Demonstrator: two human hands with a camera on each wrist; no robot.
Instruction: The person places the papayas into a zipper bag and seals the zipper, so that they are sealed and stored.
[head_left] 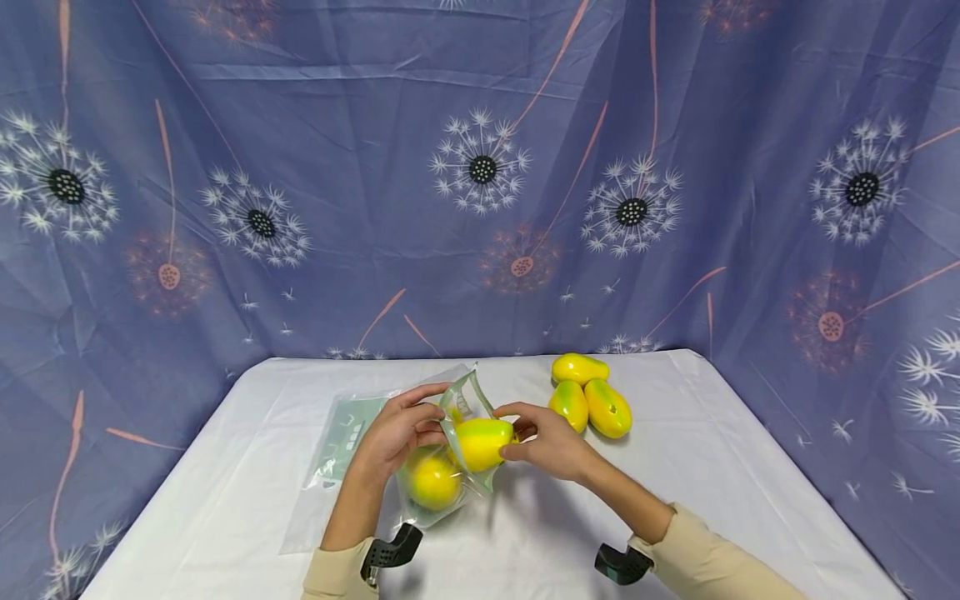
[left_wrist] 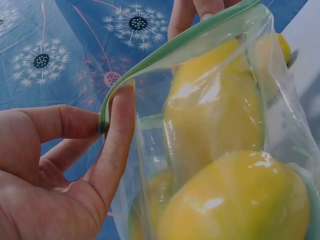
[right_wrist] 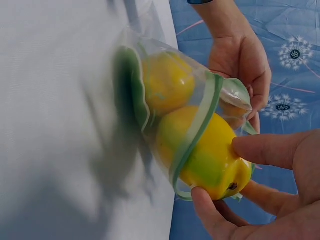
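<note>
A clear zip bag (head_left: 415,507) with a green rim stands tilted with its mouth toward the right. My left hand (head_left: 402,429) pinches the bag's rim between thumb and fingers, which shows closely in the left wrist view. With its fingertips, my right hand (head_left: 551,439) grips the stem end of a yellow-green papaya (head_left: 483,444), most of which is inside the bag mouth. Another papaya (head_left: 435,482) lies deeper in the bag. Part of a further yellow-green fruit (left_wrist: 150,202) appears behind it in the left wrist view.
Three more papayas (head_left: 609,408) sit grouped at the back right of the white table (head_left: 675,500). Flat clear bags with a green printed panel (head_left: 348,433) lie on the left, under my left arm. A blue dandelion-print curtain (head_left: 360,208) hangs behind the table.
</note>
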